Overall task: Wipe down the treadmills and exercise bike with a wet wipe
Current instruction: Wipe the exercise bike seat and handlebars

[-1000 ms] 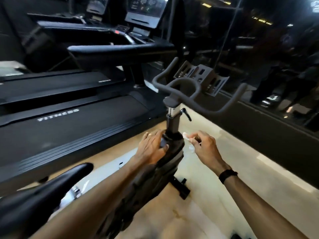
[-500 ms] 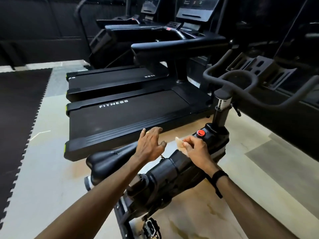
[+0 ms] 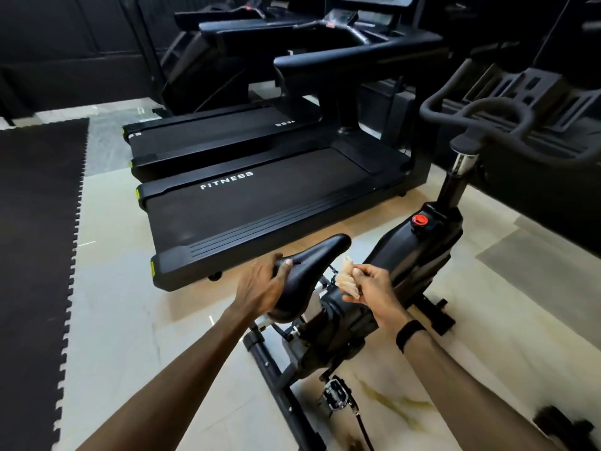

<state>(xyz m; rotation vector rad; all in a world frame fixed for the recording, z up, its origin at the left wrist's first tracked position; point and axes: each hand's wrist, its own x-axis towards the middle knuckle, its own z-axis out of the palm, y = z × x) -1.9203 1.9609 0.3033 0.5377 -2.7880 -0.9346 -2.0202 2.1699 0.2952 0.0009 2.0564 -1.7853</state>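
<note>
Nearest the camera, two bare forearms reach forward over the exercise bike [image 3: 419, 255]. The right wrist wears a black band [image 3: 410, 335]. The left hand [image 3: 260, 289] grips the left side of the bike's black saddle [image 3: 307, 271], thumb on top and fingers curled around its edge. The right hand [image 3: 375, 288] pinches a crumpled, off-white wet wipe [image 3: 349, 278] between thumb and fingers, just to the right of the saddle and above the bike's black frame cover; whether the wipe touches the saddle cannot be told. Below the hands, a pedal [image 3: 338, 393] hangs beside the bike's base bar on a pale marble-patterned floor [image 3: 146, 336]. Farther along the frame sits a red knob [image 3: 421, 219], and beyond it the post rises to the curved black handlebars [image 3: 494, 115] at the upper right. To the left lies a black interlocking floor mat [image 3: 35, 239]. Beyond the saddle, the nearer treadmill [image 3: 260, 206] stands with "FITNESS" printed on its belt, and a second treadmill [image 3: 211, 135] stands parallel just behind it. The room's far side is dark.
</note>
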